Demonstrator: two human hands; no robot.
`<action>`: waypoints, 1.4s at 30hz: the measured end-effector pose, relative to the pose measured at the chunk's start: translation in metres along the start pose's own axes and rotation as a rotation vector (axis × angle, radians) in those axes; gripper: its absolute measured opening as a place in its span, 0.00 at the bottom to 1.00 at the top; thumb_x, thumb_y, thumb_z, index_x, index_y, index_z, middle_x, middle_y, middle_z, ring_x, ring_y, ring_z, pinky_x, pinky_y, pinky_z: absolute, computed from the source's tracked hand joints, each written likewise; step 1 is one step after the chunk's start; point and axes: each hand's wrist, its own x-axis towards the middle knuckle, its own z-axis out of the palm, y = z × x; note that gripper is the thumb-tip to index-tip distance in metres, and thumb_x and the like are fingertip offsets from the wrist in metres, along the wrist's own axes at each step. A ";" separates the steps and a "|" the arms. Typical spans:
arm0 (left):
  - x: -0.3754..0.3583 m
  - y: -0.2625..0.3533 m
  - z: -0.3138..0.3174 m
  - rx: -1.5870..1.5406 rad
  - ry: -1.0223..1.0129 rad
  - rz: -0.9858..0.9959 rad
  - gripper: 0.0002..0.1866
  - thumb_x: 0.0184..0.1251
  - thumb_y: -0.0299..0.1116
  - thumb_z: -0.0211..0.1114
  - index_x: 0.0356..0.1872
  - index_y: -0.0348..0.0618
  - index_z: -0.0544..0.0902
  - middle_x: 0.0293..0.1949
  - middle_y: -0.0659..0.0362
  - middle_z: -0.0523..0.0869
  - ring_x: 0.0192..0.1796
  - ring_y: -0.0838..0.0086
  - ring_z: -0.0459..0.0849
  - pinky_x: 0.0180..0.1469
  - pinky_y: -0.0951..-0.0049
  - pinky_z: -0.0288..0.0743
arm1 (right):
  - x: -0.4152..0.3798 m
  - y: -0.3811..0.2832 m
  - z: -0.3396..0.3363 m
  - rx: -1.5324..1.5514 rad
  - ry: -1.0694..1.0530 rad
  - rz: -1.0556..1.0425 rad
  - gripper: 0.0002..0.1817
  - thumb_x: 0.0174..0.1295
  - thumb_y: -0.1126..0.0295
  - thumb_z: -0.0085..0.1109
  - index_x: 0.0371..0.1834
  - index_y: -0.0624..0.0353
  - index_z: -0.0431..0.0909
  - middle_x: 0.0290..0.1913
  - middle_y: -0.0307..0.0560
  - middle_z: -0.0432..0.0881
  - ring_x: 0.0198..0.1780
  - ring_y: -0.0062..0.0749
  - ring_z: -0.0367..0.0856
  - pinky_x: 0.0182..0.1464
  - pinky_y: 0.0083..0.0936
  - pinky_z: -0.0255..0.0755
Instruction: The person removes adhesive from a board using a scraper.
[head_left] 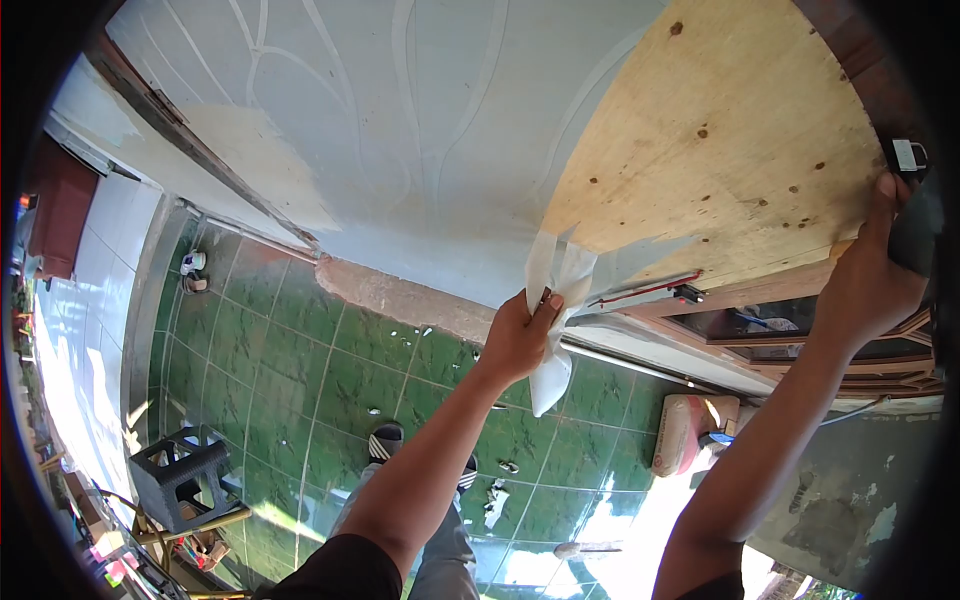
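A large plywood board (pixel 720 130) stands in front of me. Most of its left part is covered with a pale grey coating (pixel 400 130). My left hand (pixel 518 335) is closed on a crumpled white sheet (pixel 556 285) and presses it against the board's lower edge, where the grey meets the bare wood. My right hand (pixel 868 285) grips the board's right edge, thumb lying on the wood. A small grey and white clip (pixel 908 156) sits just above that thumb. A thin rod with a red line and a black end (pixel 650 293) lies along the lower edge, right of the sheet.
Green tiled floor (pixel 300 370) lies below, with my sandalled foot (pixel 385 440) on it. A black plastic crate (pixel 180 480) stands at lower left, a tan sack (pixel 685 430) at lower right. A pair of sandals (pixel 191 270) lies far left. Brown wooden frames (pixel 800 335) sit under the board.
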 end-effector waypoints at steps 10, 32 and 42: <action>-0.045 -0.060 -0.025 0.129 -0.019 -0.068 0.21 0.88 0.47 0.62 0.50 0.32 0.84 0.31 0.50 0.87 0.32 0.62 0.83 0.39 0.57 0.77 | 0.000 0.005 -0.002 0.004 0.008 -0.042 0.11 0.75 0.67 0.76 0.53 0.63 0.93 0.49 0.37 0.93 0.48 0.20 0.87 0.53 0.22 0.80; -0.215 -0.227 0.026 0.518 -0.147 -0.582 0.21 0.67 0.47 0.79 0.43 0.36 0.88 0.56 0.29 0.87 0.58 0.36 0.87 0.54 0.42 0.80 | 0.003 -0.030 -0.010 -0.091 -0.049 0.190 0.18 0.73 0.61 0.78 0.55 0.63 0.91 0.53 0.43 0.95 0.54 0.32 0.92 0.60 0.32 0.81; -0.225 -0.202 0.064 0.838 -0.773 -0.334 0.19 0.69 0.32 0.66 0.57 0.35 0.87 0.50 0.37 0.93 0.56 0.43 0.93 0.61 0.45 0.86 | 0.004 -0.045 -0.021 -0.122 -0.118 0.247 0.21 0.69 0.61 0.81 0.54 0.65 0.87 0.49 0.50 0.94 0.49 0.39 0.93 0.56 0.36 0.82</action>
